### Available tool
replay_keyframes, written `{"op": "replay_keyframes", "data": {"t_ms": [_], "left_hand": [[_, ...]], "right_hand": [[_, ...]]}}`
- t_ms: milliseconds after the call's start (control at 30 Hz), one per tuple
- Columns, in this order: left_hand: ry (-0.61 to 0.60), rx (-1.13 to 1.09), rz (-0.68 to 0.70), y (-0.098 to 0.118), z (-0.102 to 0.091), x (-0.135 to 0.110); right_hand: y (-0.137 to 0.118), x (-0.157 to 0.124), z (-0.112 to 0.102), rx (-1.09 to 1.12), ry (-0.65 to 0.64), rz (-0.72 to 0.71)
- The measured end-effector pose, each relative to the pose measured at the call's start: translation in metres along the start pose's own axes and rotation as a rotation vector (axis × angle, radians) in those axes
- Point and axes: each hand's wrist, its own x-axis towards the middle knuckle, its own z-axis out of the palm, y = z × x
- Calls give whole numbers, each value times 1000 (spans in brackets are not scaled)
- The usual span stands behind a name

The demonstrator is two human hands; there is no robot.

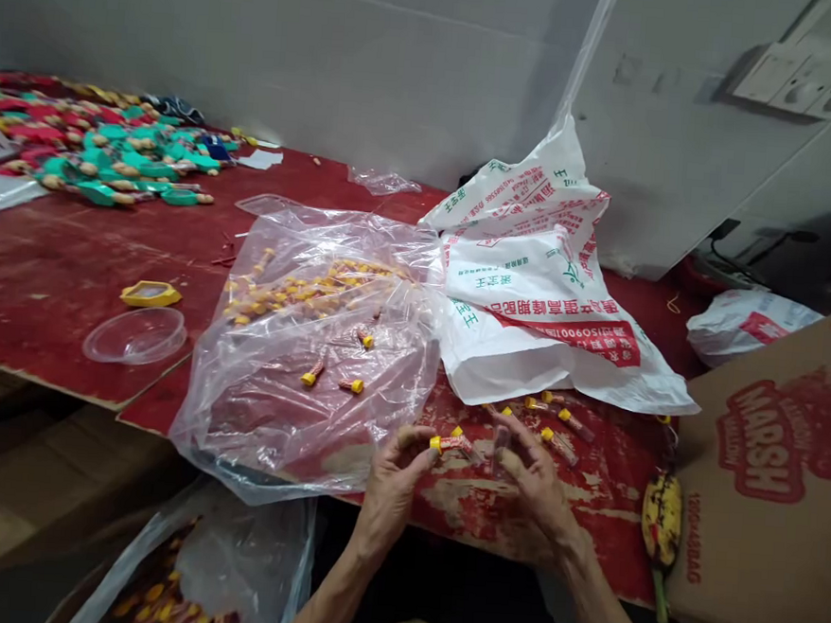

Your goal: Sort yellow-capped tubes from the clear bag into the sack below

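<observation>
My left hand (393,476) pinches a small clear tube with a yellow cap (449,443) near the table's front edge. My right hand (529,467) is beside it, fingers curled around a clear tube (500,446) held upright. Several more yellow-capped tubes (556,426) lie loose on the worn red table (54,277) just beyond my right hand. A large clear plastic bag (314,342) to the left holds many of the same tubes.
A white printed sack (538,282) lies behind the hands. A cardboard box (774,469) stands at right, with a dark-spotted banana (661,519) beside it. A clear bowl (136,335) and yellow lid (150,293) sit left. Colourful toys (106,152) pile far left. Another bag (227,564) hangs below.
</observation>
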Motion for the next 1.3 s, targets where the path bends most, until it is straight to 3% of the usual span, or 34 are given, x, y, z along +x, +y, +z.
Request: {"op": "replay_keyframes", "data": {"t_ms": [133,267,433,633,833,933,1000,1067,1100,1167,1233,1300], "left_hand": [[-32,-8,-7,-3,7,-10],[-128,92,17,-5,12,-19],[-142,197,38,-20,23,-35],[-124,292,118,-40,23,-41],[-228,365,142,-38,19,-37],[-209,447,159,-33,20,-35],[-288,536,176,-25,19,-30],[-337,623,273,-11,11,-20],[-297,671,351,-2,3,-12],[-67,805,520,18,-21,10],[142,1029,580,34,-50,41],[117,1333,605,43,-76,77]], "right_hand": [[-2,-20,-3,-303,-77,-148],[-2,-26,2,-312,-111,-224],[-1,-30,13,-371,-103,-329],[14,-37,24,-393,-16,-298],[39,-38,34,-314,83,-177],[41,-37,35,-249,58,-134],[39,-35,32,-244,-12,-129],[37,-31,24,-322,0,-176],[38,-29,17,-391,47,-214],[43,-23,2,-567,198,-290],[55,-19,-14,-763,329,-355],[70,-17,-26,-962,406,-403]]}}
